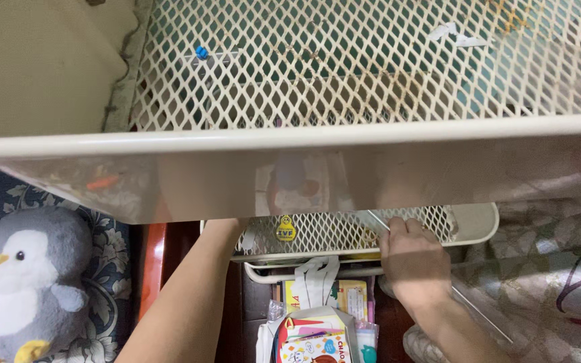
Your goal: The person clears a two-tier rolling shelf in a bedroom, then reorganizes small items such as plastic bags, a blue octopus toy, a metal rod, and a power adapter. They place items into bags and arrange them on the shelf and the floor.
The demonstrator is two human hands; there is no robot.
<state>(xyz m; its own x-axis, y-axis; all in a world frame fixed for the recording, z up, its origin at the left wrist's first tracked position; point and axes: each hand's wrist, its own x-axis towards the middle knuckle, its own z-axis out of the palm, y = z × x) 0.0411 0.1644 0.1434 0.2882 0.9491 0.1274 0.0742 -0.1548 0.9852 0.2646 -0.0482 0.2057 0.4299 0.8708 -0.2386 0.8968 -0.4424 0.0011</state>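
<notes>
A thin silver metal rod point(438, 275) is gripped by the right hand point(413, 259), fingers curled shut around it, against the lower cream mesh shelf point(469, 225). The left hand is hidden behind the upper cream mesh shelf point(290, 144) — its fingers cannot be told — and only the left forearm point(183, 302) is seen, seemingly reaching underneath.

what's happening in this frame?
A person is reaching under the top mesh shelf of a cream metal rack. The right hand rests on the rim of a lower mesh tray, fingers by a thin metal rod. The left forearm runs up behind the shelf's front panel, so that hand is hidden. A penguin plush sits at left; books below.
</notes>
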